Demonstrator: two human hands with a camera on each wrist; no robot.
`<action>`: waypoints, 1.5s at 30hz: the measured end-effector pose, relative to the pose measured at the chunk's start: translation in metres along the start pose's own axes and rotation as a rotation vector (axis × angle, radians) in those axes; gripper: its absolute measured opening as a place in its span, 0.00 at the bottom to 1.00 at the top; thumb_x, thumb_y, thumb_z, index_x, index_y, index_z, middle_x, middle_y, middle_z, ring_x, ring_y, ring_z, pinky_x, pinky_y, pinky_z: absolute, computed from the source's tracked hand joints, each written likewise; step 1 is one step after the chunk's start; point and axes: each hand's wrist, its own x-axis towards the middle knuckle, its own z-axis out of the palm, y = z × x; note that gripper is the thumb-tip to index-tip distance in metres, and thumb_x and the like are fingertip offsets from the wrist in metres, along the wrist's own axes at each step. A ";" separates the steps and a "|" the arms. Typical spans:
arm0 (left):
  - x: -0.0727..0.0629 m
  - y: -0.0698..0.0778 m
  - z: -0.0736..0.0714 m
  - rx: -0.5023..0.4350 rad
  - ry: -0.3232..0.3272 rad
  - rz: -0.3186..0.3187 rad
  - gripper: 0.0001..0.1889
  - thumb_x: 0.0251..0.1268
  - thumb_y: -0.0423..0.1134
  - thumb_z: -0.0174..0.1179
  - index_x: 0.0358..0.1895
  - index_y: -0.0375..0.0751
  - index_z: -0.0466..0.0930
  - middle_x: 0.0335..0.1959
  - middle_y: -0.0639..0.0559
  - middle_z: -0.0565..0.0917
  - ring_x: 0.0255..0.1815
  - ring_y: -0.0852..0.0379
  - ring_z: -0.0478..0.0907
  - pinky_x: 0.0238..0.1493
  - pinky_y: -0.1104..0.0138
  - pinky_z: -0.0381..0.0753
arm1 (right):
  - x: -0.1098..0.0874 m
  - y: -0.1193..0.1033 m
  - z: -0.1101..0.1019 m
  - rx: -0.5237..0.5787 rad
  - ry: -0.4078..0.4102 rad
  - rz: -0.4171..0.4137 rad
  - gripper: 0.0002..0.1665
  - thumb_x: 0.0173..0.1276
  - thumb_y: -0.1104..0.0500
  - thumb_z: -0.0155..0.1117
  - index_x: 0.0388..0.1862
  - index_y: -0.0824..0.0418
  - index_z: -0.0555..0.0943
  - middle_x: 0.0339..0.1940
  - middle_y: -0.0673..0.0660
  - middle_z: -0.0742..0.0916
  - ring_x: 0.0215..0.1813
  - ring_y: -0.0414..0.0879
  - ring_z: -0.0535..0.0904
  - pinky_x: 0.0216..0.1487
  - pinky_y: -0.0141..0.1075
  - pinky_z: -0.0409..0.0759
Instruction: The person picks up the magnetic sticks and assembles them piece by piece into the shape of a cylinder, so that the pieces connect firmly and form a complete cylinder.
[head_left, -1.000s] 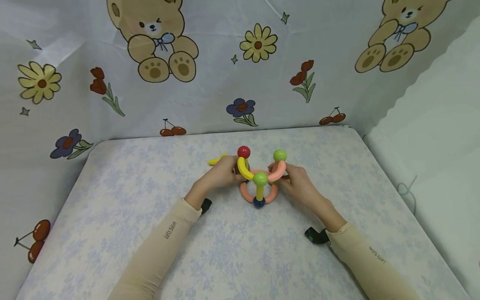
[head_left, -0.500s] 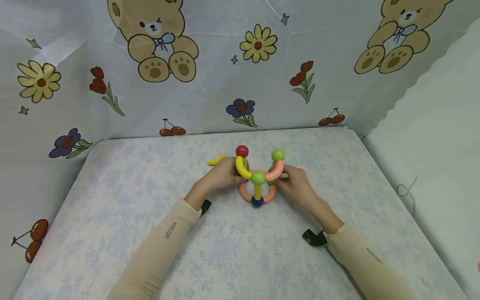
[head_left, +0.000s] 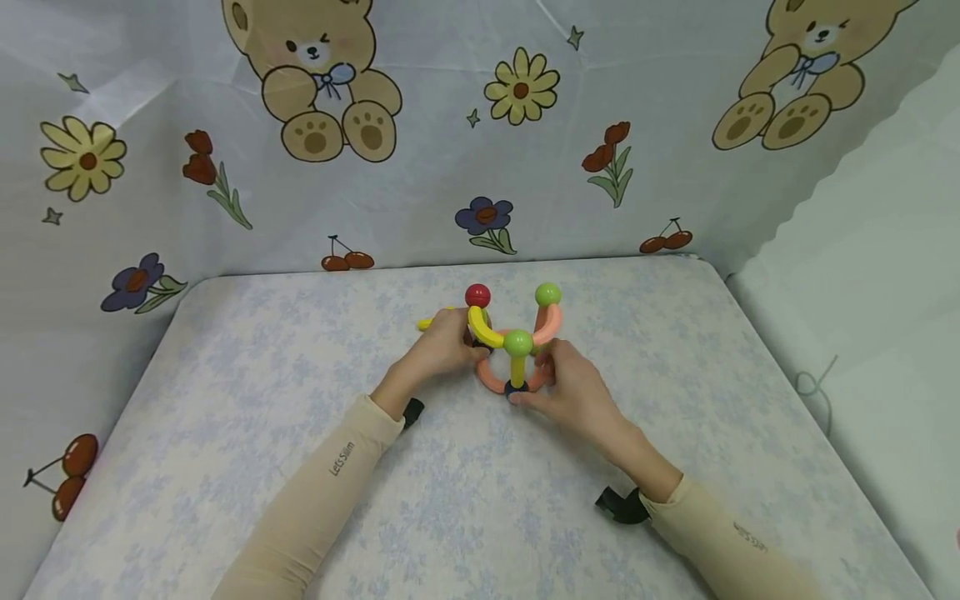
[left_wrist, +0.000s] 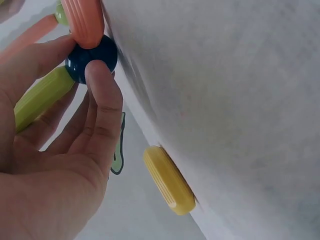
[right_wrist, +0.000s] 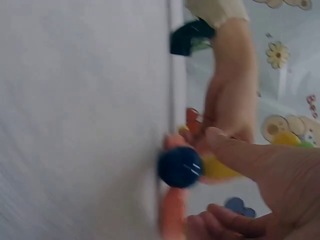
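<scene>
A toy frame of magnetic rods and balls stands on the table: a pink ring (head_left: 488, 379) below, upright rods, and curved yellow (head_left: 483, 328) and pink (head_left: 550, 323) rods on top. A red ball (head_left: 477, 295) and green balls (head_left: 517, 342) cap its upper corners. My left hand (head_left: 442, 346) pinches a dark blue ball (left_wrist: 95, 59) at the frame's left base, where a pink curved rod and a green rod (left_wrist: 45, 95) join. At the front blue ball (right_wrist: 180, 167), my right hand (head_left: 573, 387) has thumb and fingers spread on either side; blur hides any contact.
A loose yellow curved rod (left_wrist: 170, 180) lies on the table just beyond my left hand. Behind the pale blue-patterned table (head_left: 262, 375) hangs a cloth (head_left: 420, 150) printed with bears and flowers. A thin cord (head_left: 813, 387) lies off the right edge.
My right hand has come forward from the frame's right rear side to its front blue ball. The frame has shifted slightly back. My left hand stays at its left side.
</scene>
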 end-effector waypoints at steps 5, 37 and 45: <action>0.000 0.000 0.000 -0.005 -0.004 -0.008 0.13 0.61 0.34 0.76 0.44 0.44 0.82 0.29 0.50 0.80 0.29 0.54 0.76 0.31 0.67 0.75 | -0.002 0.000 0.017 0.023 0.068 -0.078 0.34 0.57 0.50 0.87 0.57 0.61 0.82 0.44 0.57 0.84 0.41 0.48 0.81 0.42 0.40 0.79; -0.005 -0.018 -0.035 0.213 0.159 -0.134 0.10 0.65 0.30 0.73 0.47 0.34 0.86 0.46 0.41 0.87 0.47 0.44 0.83 0.52 0.53 0.84 | 0.021 0.043 -0.004 0.090 0.217 -0.052 0.10 0.68 0.59 0.78 0.43 0.60 0.87 0.41 0.58 0.90 0.41 0.51 0.91 0.40 0.43 0.90; -0.002 -0.027 -0.028 0.291 0.109 -0.139 0.09 0.66 0.32 0.73 0.45 0.34 0.84 0.44 0.40 0.87 0.44 0.44 0.84 0.50 0.55 0.85 | 0.021 0.043 -0.005 0.075 0.218 -0.050 0.13 0.69 0.60 0.76 0.48 0.65 0.86 0.44 0.61 0.91 0.52 0.56 0.90 0.45 0.48 0.90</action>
